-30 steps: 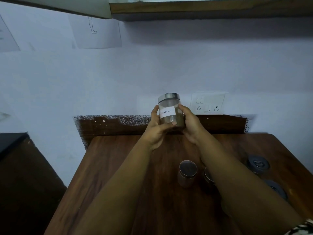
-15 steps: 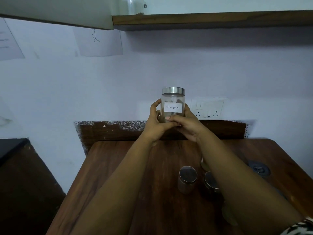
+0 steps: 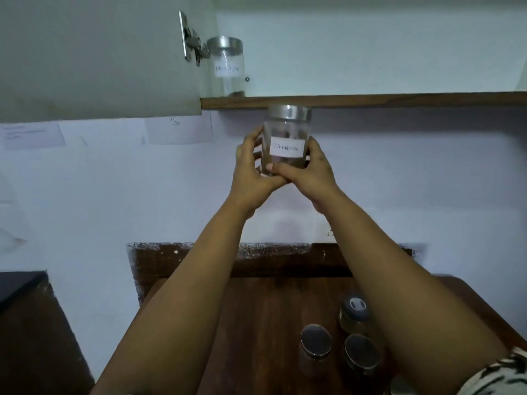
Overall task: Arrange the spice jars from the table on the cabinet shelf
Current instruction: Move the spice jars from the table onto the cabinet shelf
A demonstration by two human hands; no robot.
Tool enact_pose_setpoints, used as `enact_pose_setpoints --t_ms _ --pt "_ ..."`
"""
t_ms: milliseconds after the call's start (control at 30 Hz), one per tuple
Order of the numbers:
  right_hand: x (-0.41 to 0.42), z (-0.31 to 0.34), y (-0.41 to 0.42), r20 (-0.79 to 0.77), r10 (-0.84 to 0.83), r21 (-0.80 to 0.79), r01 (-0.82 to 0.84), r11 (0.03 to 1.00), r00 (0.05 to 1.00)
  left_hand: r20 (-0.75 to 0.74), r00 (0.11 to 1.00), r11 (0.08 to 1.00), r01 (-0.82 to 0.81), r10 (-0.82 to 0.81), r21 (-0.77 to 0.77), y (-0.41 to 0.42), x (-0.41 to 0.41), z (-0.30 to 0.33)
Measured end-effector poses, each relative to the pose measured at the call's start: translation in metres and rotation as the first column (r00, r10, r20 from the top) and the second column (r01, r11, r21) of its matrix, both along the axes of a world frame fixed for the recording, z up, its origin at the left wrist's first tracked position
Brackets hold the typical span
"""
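A clear glass spice jar [image 3: 287, 132] with a steel lid and a white handwritten label is held upright just below the shelf's wooden front edge [image 3: 370, 100]. My left hand [image 3: 251, 169] grips its left side and my right hand [image 3: 310, 172] grips its right side and base, thumb across the front. On the cabinet shelf stands a labelled jar [image 3: 226, 67] at the far left, beside the door hinge. Three more jars [image 3: 315, 349] [image 3: 362, 356] [image 3: 353, 312] stand on the wooden table [image 3: 256, 323] below, partly behind my right forearm.
The pale cabinet door [image 3: 97, 55] hangs open on the left, its lower corner level with the shelf edge. Paper sheets [image 3: 179, 129] are stuck on the wall under it. A dark counter [image 3: 17, 283] lies at the left.
Both hands have lifted the jar from chest height up to just under the shelf edge. The view has tilted up, bringing the shelf and its jar into sight.
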State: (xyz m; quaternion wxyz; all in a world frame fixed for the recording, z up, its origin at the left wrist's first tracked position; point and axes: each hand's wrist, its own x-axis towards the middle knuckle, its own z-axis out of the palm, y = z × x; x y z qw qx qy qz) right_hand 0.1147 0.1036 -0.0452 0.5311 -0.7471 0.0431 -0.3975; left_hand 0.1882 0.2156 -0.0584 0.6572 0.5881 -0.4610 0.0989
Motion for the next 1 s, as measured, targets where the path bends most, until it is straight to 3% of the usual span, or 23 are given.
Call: enact_pose_setpoints --t_ms 233,300,367,433,467,533,600,767,1000 --pt "-0.010 0.100 0.001 0.116 -0.027 -0.191 0.049 0.980 0.993 0.168 0.975 0.980 -0.119 0.145 -0.159 -0.005 0.005 0.090" --pt "-0.004 0.124 -0.004 0.112 -0.067 -0.236 0.092 0.967 0.991 0.190 0.969 0.982 -0.134 0.157 -0.131 -0.011 0.013 0.112" --pt "0.006 0.145 -0.013 0.068 -0.105 -0.259 0.119 0.959 0.992 0.249 0.937 0.968 -0.248 0.246 -0.024 -0.019 0.027 0.125" --pt "0.014 0.159 -0.025 -0.027 -0.145 -0.286 0.131 0.949 0.989 0.381 0.819 0.864 -0.496 0.430 0.091 -0.022 0.044 0.120" --pt "0.019 0.165 -0.031 -0.094 -0.180 -0.324 0.141 0.936 0.979 0.464 0.711 0.775 -0.628 0.529 0.079 -0.021 0.054 0.111" --pt "0.032 0.170 -0.041 -0.229 -0.250 -0.392 0.147 0.908 0.941 0.613 0.447 0.633 -0.765 0.652 -0.115 -0.019 0.076 0.091" --pt "0.047 0.176 -0.045 -0.311 -0.270 -0.444 0.112 0.889 0.911 0.648 0.292 0.585 -0.756 0.704 -0.294 -0.021 0.095 0.082" --pt "0.094 0.191 -0.054 -0.468 -0.230 -0.466 -0.016 0.885 0.853 0.593 0.259 0.545 -0.751 0.762 -0.373 -0.031 0.104 0.084" --pt "0.126 0.186 -0.058 -0.478 -0.279 -0.516 -0.009 0.856 0.833 0.565 0.181 0.495 -0.730 0.805 -0.471 -0.038 0.115 0.079"
